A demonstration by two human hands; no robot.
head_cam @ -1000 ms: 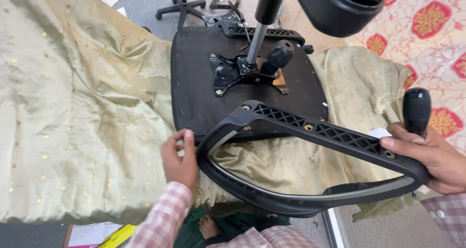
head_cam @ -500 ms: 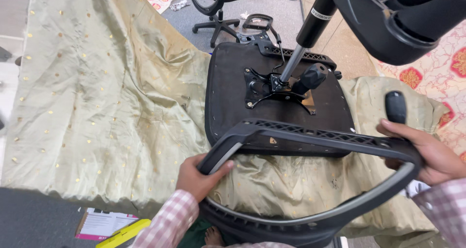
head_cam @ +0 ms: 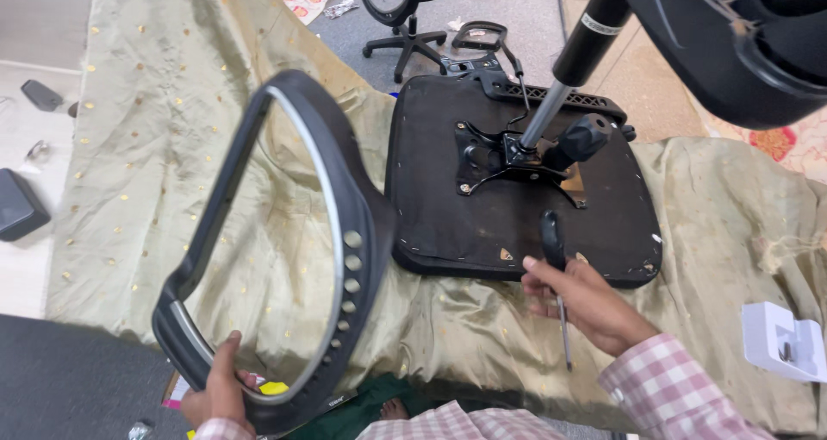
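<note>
One view only here, and it's riding on my head, looking steeply down and forward over my own arms. My left hand [head_cam: 222,394] sits at the bottom edge, my right hand [head_cam: 586,306] just right of centre, both close under the lens. Straight ahead, a bit farther out, lies the upturned chair seat [head_cam: 448,207] on the gold cloth [head_cam: 155,147]. The top of the frame reaches the grey floor beyond. At upper right, a black chair base [head_cam: 732,43] looms very near, cropped by the edge.
</note>
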